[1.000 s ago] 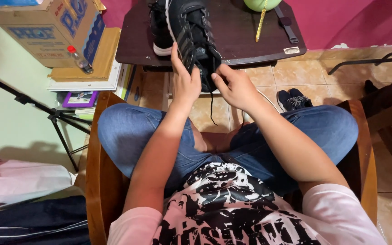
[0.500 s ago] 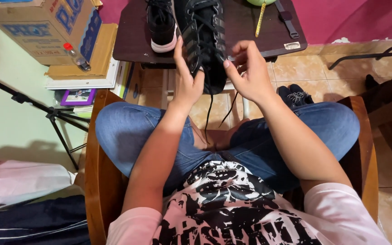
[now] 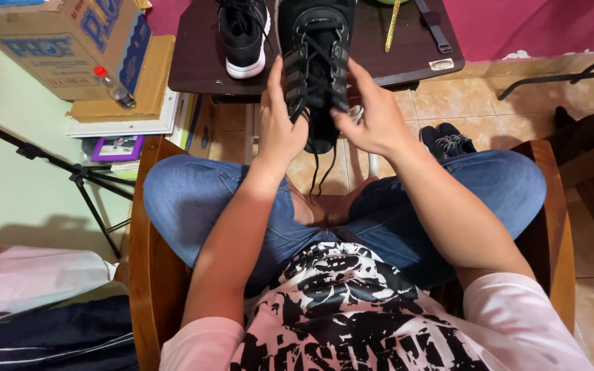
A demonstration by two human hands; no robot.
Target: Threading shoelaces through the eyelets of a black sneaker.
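shoe blk | jeans blue | shirt pink w/ blk-wht print | wall magenta

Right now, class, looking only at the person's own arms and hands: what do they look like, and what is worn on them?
Both arms are bare from the hands up to short pale pink sleeves at the shoulders. The left hand and right hand wear no gloves, and no rings, watch or bracelets show. The sleeves belong to a pink T-shirt with a bold black print across the front.

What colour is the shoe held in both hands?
Black, laces included; the shoe shows best in the head view.
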